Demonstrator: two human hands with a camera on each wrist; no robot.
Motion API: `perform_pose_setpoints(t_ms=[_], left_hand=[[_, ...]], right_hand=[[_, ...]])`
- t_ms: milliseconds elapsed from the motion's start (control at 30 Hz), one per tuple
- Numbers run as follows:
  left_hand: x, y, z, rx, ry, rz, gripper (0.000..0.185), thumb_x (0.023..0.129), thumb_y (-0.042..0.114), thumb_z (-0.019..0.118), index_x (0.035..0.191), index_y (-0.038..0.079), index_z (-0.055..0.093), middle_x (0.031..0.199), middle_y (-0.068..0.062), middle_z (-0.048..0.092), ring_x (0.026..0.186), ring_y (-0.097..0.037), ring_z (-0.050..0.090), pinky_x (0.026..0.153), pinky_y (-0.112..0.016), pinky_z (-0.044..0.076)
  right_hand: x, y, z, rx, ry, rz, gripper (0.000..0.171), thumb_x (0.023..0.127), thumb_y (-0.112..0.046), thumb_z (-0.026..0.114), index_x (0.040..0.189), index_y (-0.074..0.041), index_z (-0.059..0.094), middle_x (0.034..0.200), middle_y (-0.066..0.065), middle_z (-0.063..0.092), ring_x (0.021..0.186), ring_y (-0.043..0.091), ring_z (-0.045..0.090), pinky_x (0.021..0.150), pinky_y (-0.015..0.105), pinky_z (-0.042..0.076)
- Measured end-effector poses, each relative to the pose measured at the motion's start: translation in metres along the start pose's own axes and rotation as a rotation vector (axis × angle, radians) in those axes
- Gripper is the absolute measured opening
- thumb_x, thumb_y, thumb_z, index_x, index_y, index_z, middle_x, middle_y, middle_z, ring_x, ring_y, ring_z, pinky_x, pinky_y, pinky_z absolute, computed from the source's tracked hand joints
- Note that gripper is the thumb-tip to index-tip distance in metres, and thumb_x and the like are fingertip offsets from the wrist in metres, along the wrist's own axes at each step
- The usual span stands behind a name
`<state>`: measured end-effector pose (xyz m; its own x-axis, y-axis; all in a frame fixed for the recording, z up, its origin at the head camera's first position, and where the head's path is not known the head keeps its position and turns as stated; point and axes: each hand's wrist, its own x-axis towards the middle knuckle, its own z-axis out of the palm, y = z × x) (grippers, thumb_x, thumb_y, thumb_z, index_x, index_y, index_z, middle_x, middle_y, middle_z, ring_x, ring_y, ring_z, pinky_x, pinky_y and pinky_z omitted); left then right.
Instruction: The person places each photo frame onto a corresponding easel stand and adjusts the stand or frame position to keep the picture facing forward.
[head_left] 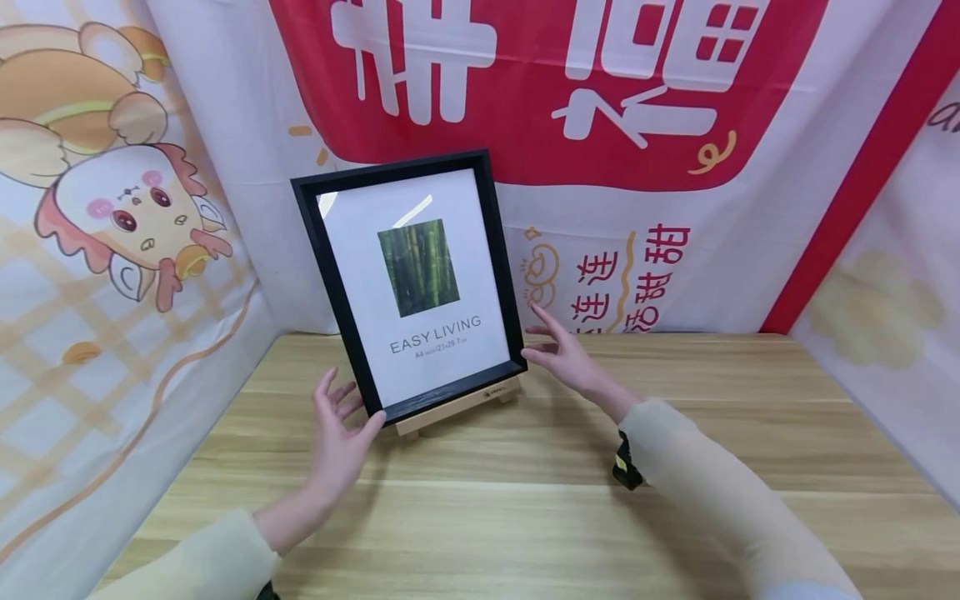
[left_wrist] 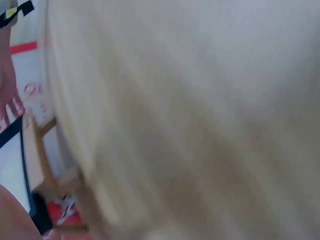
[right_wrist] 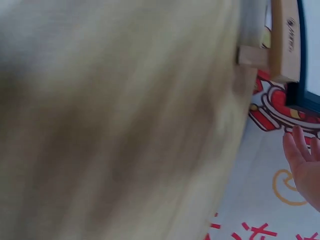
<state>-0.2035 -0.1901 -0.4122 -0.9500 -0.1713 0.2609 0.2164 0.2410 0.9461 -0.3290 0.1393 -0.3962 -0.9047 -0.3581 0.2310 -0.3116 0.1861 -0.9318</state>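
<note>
i see the black picture frame (head_left: pixel 417 283) standing tilted back on a small wooden easel (head_left: pixel 457 406) near the back of the tabletop (head_left: pixel 525 500), its lower edge resting on the easel's ledge. the print inside shows a green bamboo square above the words "easy living". my left hand (head_left: pixel 339 433) is at the frame's lower left corner, fingers spread and relaxed, the thumb tip touching or just beside the corner, gripping nothing. my right hand (head_left: pixel 562 350) is at the lower right corner, fingers straight and fanned, just beside the frame's edge; i cannot tell whether it touches. both arms wear pale sleeves, and a black strap sits on the right wrist. behind the frame hangs a printed cloth backdrop (head_left: pixel 675 208) with red and white characters and a cartoon figure at the left. the wrist views are mostly blurred sleeve; the right one catches the easel's wood (right_wrist: pixel 285 40) and the fingers (right_wrist: pixel 300 155) of the right hand.
</note>
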Motion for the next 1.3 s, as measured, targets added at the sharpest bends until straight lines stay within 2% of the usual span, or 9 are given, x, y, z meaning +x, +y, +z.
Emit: perform_pose_setpoints(t_ms=[100, 333, 567, 733, 900, 1067, 1300], left_hand=[[-0.008, -0.004, 0.007, -0.011, 0.018, -0.042, 0.096, 0.087, -0.007, 0.066, 0.153, 0.018, 0.001, 0.148, -0.024, 0.027, 0.125, -0.042, 0.043, 0.101, -0.049, 0.043], [-0.016, -0.012, 0.02, -0.051, 0.041, -0.091, 0.096, 0.086, -0.012, 0.063, 0.153, 0.021, 0.002, 0.149, -0.025, 0.022, 0.132, -0.048, 0.034, 0.103, -0.044, 0.041], [-0.014, -0.011, 0.03, -0.004, 0.041, -0.156, 0.097, 0.087, -0.011, 0.061, 0.154, 0.028, 0.0, 0.15, -0.026, 0.022, 0.117, -0.046, 0.05, 0.092, -0.034, 0.051], [-0.013, -0.015, 0.035, 0.026, 0.071, -0.146, 0.1, 0.087, -0.011, 0.061, 0.153, 0.031, -0.002, 0.149, -0.026, 0.024, 0.114, -0.045, 0.053, 0.093, -0.038, 0.051], [-0.012, -0.02, 0.039, 0.047, 0.094, -0.139, 0.1, 0.088, -0.011, 0.06, 0.153, 0.034, -0.002, 0.149, -0.025, 0.025, 0.115, -0.044, 0.053, 0.093, -0.043, 0.051], [-0.012, -0.021, 0.041, 0.067, 0.107, -0.135, 0.098, 0.089, -0.01, 0.059, 0.153, 0.032, -0.002, 0.147, -0.025, 0.028, 0.116, -0.044, 0.052, 0.095, -0.044, 0.05], [-0.012, -0.022, 0.042, 0.052, 0.113, -0.13, 0.097, 0.089, -0.011, 0.058, 0.153, 0.032, -0.001, 0.145, -0.024, 0.031, 0.118, -0.043, 0.051, 0.092, -0.042, 0.052]], right_hand=[[-0.008, 0.003, 0.004, 0.012, -0.028, 0.053, 0.082, 0.095, -0.006, 0.062, 0.157, -0.022, 0.011, 0.147, 0.026, 0.034, 0.123, 0.044, 0.047, 0.101, 0.05, 0.043], [-0.014, 0.009, 0.018, 0.078, -0.067, 0.076, 0.08, 0.094, -0.002, 0.06, 0.156, -0.015, 0.011, 0.15, 0.03, 0.024, 0.127, 0.05, 0.041, 0.102, 0.052, 0.042], [-0.012, 0.013, 0.026, 0.142, -0.072, 0.081, 0.082, 0.092, 0.006, 0.058, 0.156, -0.013, 0.01, 0.147, 0.035, 0.026, 0.12, 0.051, 0.047, 0.098, 0.048, 0.047], [-0.009, 0.018, 0.03, 0.178, -0.077, 0.066, 0.091, 0.087, 0.016, 0.057, 0.157, -0.015, 0.007, 0.144, 0.035, 0.029, 0.116, 0.05, 0.051, 0.094, 0.042, 0.05], [-0.01, 0.018, 0.032, 0.195, -0.063, 0.074, 0.098, 0.083, 0.023, 0.053, 0.157, -0.021, 0.007, 0.144, 0.032, 0.03, 0.114, 0.049, 0.053, 0.092, 0.042, 0.052], [-0.012, 0.02, 0.035, 0.205, -0.042, 0.097, 0.099, 0.083, 0.024, 0.052, 0.157, -0.026, 0.008, 0.144, 0.03, 0.031, 0.112, 0.047, 0.055, 0.09, 0.042, 0.053], [-0.011, 0.02, 0.037, 0.192, -0.025, 0.095, 0.098, 0.083, 0.024, 0.051, 0.157, -0.024, 0.008, 0.145, 0.031, 0.03, 0.112, 0.048, 0.054, 0.09, 0.044, 0.053]])
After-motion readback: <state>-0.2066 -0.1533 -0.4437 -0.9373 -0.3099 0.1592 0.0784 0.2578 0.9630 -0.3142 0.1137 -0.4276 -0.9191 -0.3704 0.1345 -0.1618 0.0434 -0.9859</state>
